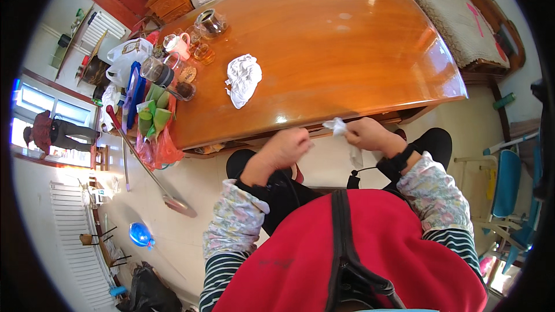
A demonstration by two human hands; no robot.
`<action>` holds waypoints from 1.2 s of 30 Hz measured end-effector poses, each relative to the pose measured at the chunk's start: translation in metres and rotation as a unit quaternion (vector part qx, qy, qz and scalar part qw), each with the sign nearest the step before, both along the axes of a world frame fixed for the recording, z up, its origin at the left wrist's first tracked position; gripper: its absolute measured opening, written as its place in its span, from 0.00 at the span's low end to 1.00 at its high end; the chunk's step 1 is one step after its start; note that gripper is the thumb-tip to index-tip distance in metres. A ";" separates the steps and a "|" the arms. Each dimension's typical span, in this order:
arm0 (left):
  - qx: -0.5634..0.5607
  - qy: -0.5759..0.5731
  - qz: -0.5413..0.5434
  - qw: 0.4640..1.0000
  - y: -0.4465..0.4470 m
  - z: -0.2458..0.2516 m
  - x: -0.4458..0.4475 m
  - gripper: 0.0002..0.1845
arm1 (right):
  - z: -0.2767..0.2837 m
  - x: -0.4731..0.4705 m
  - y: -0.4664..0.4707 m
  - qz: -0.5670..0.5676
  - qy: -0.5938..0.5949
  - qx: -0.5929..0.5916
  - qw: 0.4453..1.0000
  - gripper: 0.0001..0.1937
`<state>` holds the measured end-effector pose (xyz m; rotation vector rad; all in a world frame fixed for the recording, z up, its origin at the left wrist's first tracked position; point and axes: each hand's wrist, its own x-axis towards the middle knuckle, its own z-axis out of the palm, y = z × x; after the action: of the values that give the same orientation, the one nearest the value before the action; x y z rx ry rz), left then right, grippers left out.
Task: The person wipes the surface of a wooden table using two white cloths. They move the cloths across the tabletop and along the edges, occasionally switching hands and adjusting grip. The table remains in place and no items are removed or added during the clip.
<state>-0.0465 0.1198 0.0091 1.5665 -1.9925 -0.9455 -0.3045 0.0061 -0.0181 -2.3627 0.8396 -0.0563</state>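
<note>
My right hand (370, 134) grips a crumpled white tissue or thin cloth (336, 126) just off the table's near edge. One end pokes out past the fingers and a pale strip hangs below the hand. My left hand (284, 149) is beside the same edge, its fingers curled and blurred; whether something small is pinched in them cannot be made out. Both hands are above my lap, apart from each other. On the glossy wooden table (329, 60) lies a bunched white cloth (244, 79), beyond my left hand.
Glass jugs (158, 71), a pink-and-white pitcher (177, 45) and glass cups crowd the table's left end. Bags hang there, including a red plastic bag (167, 151). A broom (147, 169) leans nearby. A blue balloon (141, 234) rests on the floor. Blue chairs (506, 184) stand right; a person (56, 132) stands far left.
</note>
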 end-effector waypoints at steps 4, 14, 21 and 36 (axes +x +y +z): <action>-0.094 0.013 0.159 0.983 -0.020 0.011 0.050 0.09 | 0.004 -0.057 -0.004 -0.169 -0.066 0.267 0.946 0.16; -0.003 -0.251 0.366 0.896 -0.130 -0.038 0.144 0.40 | 0.018 -0.159 -0.015 -0.348 -0.383 0.466 0.718 0.17; -0.026 -0.333 0.339 0.880 -0.152 -0.069 0.133 0.38 | 0.007 -0.182 -0.017 -0.445 -0.378 0.481 0.653 0.21; -0.247 -0.106 0.165 0.949 -0.163 -0.045 -0.022 0.25 | -0.006 -0.181 -0.038 -0.388 -0.355 0.498 0.689 0.20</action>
<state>-0.0682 -0.0428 -0.0356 1.6716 -1.8259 -0.1336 -0.4858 -0.0315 -0.0242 -0.7180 1.0137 -0.6415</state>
